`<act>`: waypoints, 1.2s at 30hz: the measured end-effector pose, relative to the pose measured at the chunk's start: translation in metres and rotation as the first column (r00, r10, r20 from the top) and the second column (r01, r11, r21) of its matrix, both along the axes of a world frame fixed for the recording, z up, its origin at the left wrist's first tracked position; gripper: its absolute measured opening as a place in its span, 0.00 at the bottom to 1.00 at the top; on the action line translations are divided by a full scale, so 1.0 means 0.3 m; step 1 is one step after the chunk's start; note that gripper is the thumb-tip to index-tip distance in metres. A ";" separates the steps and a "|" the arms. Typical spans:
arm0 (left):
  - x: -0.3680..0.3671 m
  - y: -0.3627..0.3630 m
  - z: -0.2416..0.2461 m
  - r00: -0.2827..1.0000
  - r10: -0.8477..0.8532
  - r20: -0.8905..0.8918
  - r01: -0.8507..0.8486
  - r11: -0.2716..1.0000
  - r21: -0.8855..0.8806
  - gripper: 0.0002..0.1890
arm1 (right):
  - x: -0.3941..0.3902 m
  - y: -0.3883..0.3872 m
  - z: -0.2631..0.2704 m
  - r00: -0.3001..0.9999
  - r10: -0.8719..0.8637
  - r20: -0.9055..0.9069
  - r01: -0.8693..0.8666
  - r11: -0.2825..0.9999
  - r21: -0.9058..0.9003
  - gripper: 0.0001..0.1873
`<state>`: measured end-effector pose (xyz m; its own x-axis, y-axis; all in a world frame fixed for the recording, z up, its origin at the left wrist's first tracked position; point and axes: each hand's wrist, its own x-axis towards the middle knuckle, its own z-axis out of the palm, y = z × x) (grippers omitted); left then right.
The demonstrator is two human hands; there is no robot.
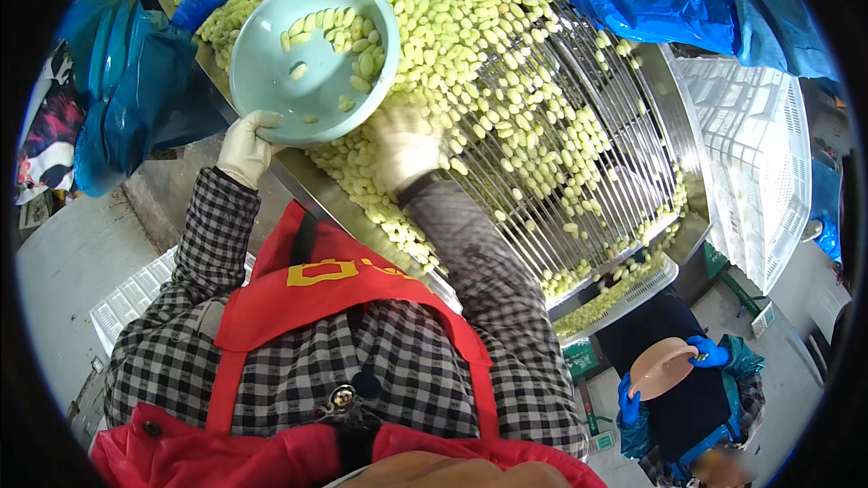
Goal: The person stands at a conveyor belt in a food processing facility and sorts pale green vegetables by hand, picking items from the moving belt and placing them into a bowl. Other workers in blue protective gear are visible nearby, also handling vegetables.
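Note:
My left hand (248, 149), in a whitish glove, grips the near rim of a pale blue plastic basin (319, 98). Several green grapes lie in the basin, mostly along its far and right sides. My right hand (408, 148), gloved and blurred, reaches into the heap of green grapes (447, 20) just right of the basin; its fingers are not clear. The heap spreads over a metal sorting table, whose slatted rack (610, 142) shows at the right with loose grapes scattered on its bars.
White plastic crates (753, 149) stand stacked at the right. Grapes fill a white tray (668, 278) below the rack's lower edge. A co-worker's blue-gloved hand (203, 0) is at the left, a blue sleeve (664, 10) at the upper right. Another person holds a pink basin (661, 369) lower right.

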<state>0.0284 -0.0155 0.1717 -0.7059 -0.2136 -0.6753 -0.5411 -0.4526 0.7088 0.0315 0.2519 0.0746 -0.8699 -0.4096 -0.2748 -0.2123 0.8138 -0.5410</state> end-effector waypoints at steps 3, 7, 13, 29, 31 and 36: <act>-0.010 -0.012 -0.010 1.000 -0.012 -0.009 0.012 0.999 0.052 0.18 | -0.024 -0.353 0.008 0.988 0.153 0.008 -0.130 0.868 -0.480 0.31; 0.010 -0.048 -0.050 0.999 0.045 -0.020 -0.044 0.998 0.044 0.17 | -0.328 -0.250 -0.034 0.929 0.347 -0.129 -0.301 0.911 0.281 0.34; 0.040 -0.092 -0.089 0.998 0.036 -0.053 -0.034 0.998 0.044 0.20 | -0.609 0.047 0.108 0.997 -0.015 -0.075 0.051 0.865 0.499 0.36; 0.039 -0.093 -0.173 0.999 0.014 -0.036 -0.011 0.995 0.098 0.23 | 0.210 0.441 -0.081 0.983 -0.092 -0.158 0.169 0.787 0.593 0.36; 0.038 -0.096 -0.185 1.000 0.011 -0.024 -0.009 0.994 0.111 0.23 | 0.240 0.462 -0.102 0.916 -0.378 -0.133 0.379 0.711 0.592 0.37; 0.059 -0.078 -0.212 0.999 -0.040 -0.003 0.040 0.993 0.107 0.21 | 0.305 0.165 -0.135 0.907 -0.406 -0.114 0.422 0.867 0.265 0.41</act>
